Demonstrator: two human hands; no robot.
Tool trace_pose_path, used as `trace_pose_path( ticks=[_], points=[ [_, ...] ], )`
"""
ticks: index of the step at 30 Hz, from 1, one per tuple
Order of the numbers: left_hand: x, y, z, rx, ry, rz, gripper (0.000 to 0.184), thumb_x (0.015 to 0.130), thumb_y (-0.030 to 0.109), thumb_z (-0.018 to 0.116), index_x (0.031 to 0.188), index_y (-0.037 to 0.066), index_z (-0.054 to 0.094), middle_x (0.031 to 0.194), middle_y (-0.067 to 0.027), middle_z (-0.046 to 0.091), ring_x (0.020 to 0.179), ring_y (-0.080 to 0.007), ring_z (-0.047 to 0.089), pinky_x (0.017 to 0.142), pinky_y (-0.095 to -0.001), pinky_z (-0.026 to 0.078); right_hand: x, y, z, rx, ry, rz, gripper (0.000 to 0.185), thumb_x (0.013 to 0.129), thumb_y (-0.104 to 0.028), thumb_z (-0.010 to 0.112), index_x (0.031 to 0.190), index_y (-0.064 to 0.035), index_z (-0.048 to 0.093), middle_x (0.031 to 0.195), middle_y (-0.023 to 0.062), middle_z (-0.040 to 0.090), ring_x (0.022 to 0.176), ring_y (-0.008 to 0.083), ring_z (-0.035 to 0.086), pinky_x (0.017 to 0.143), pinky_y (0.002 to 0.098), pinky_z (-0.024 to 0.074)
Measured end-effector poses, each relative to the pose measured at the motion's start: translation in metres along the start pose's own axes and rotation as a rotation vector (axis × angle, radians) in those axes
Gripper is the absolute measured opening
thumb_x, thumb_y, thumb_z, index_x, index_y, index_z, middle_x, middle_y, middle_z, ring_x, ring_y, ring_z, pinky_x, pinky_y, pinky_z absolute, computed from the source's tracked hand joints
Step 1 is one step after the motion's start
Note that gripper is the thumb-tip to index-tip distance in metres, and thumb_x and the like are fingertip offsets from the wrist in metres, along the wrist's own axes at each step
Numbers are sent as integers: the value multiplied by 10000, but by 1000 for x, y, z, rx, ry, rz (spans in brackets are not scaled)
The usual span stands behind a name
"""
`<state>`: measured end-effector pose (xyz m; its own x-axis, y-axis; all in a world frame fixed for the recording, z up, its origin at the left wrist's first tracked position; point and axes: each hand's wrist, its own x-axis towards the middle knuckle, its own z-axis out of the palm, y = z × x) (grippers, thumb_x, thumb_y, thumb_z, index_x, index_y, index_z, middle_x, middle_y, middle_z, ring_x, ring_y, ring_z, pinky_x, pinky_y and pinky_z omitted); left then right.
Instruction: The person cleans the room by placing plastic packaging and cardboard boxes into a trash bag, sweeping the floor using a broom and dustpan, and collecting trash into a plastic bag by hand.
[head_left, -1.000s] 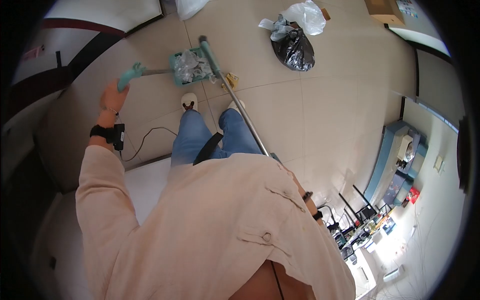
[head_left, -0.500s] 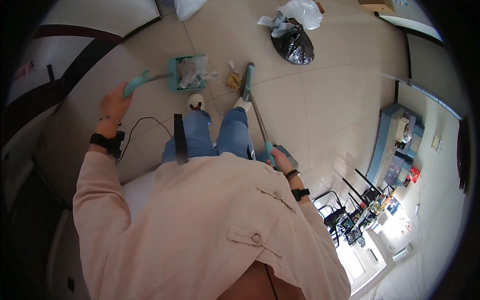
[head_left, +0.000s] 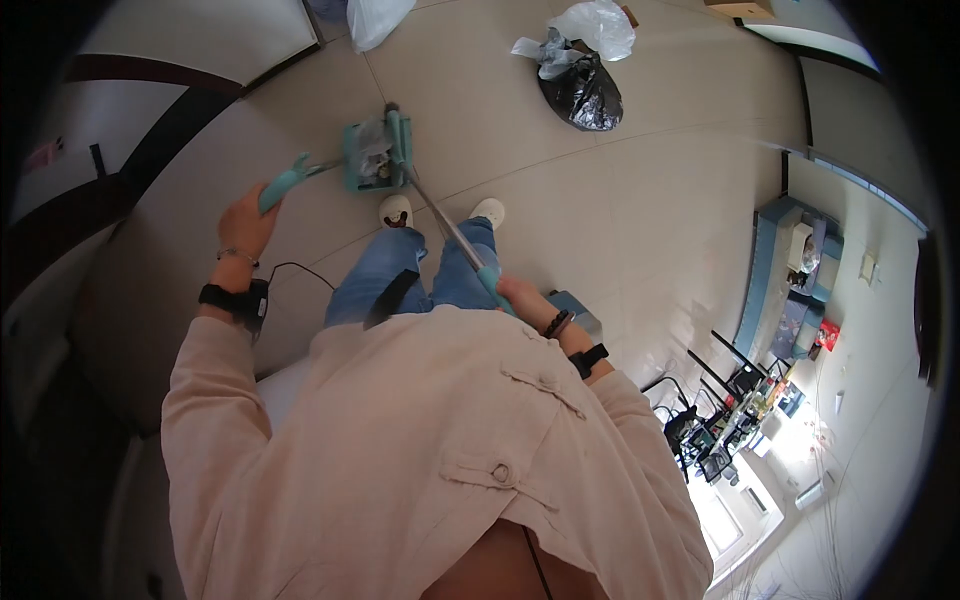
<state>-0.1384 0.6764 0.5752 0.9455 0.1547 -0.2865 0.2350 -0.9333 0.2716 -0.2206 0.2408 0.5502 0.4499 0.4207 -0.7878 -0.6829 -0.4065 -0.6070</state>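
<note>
Dustpan [head_left: 350, 168] containing crumpled plastic [head_left: 372, 145]; left-hand [head_left: 247, 222] fingers clamped round its handle [head_left: 283, 188], right-hand [head_left: 524, 298] fingers round broom [head_left: 450, 230]; black bag [head_left: 588, 98] well apart, contents hidden.

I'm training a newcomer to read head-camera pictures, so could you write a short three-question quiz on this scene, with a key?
1. True or false: the right hand grips the broom.
2. What does the left hand hold?
a) a shoe
b) the dustpan
c) a black bag
3. Name something that lies in the item from question 2.

Key:
1. True
2. b
3. Crumpled plastic
</note>
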Motion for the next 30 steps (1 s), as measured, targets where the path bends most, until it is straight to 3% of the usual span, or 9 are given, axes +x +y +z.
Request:
trace_pose_path(
  ticks=[1, 7, 10, 12, 17, 22, 24, 26, 30],
  points=[
    [-1, -3, 1, -5, 5, 1, 205, 763, 315, 537, 871, 143, 563, 690, -130, 582, 642, -325, 561, 527, -409, 435, -7, -11, 3, -153, -5, -161, 414, 821, -234, 393, 1221, -133, 358, 640, 14, 450, 465, 80, 421, 403, 232, 371],
    [-15, -15, 1, 14, -20, -33, 246, 772, 344, 528, 851, 112, 551, 686, -138, 573, 623, -335, 547, 520, -405, 427, -68, -40, -13, 337, 122, 200, 368, 840, -167, 378, 1196, -74, 400, 705, -20, 445, 513, 69, 457, 408, 212, 374],
    [-33, -14, -2, -47, 43, -125, 273, 770, 363, 529, 834, 98, 545, 683, -139, 570, 625, -337, 546, 524, -402, 428, -82, -54, -19, 220, 214, 223, 383, 838, -150, 383, 1215, -85, 382, 677, -9, 447, 487, 70, 453, 388, 216, 370],
    [-44, -25, 6, 11, 65, -196, 279, 770, 367, 530, 829, 95, 544, 696, -134, 574, 639, -332, 553, 528, -405, 430, -70, -60, -26, 175, 221, 251, 332, 838, -172, 368, 1145, -60, 427, 623, 21, 452, 451, 102, 464, 372, 244, 376],
    [-62, -24, 17, 45, 71, -319, 301, 760, 387, 541, 819, 93, 549, 696, -133, 575, 628, -331, 555, 529, -404, 430, 30, -32, -28, -161, 280, 151, 271, 813, -227, 360, 967, -21, 445, 581, 89, 487, 447, 194, 514, 385, 319, 405],
    [-71, -20, 31, -39, 122, -296, 347, 751, 418, 544, 792, 74, 558, 683, -146, 569, 613, -347, 543, 532, -398, 425, 52, -27, -8, -94, 155, 246, 294, 805, -208, 372, 1023, -16, 419, 620, 104, 501, 477, 198, 527, 429, 310, 436],
    [-72, -6, 16, -207, -64, -383, 355, 752, 406, 542, 807, 58, 580, 704, -155, 563, 640, -304, 538, 571, -364, 413, 41, -30, 2, -90, 124, 254, 299, 807, -201, 375, 1036, -13, 412, 635, 104, 500, 492, 193, 527, 447, 303, 444],
    [-68, -2, 8, -254, -87, -394, 354, 748, 396, 549, 802, 48, 571, 691, -161, 560, 633, -319, 539, 559, -384, 408, 36, -33, 8, 69, 91, 248, 291, 808, -190, 387, 1035, -11, 419, 672, 96, 497, 546, 175, 525, 458, 285, 443],
    [-56, -7, 17, -206, -142, -370, 322, 732, 336, 560, 806, 23, 562, 688, -167, 554, 648, -322, 542, 571, -397, 406, 27, -47, 4, -80, 70, 133, 295, 809, -196, 394, 1037, -13, 436, 686, 87, 492, 582, 157, 518, 502, 287, 440]
  ],
)
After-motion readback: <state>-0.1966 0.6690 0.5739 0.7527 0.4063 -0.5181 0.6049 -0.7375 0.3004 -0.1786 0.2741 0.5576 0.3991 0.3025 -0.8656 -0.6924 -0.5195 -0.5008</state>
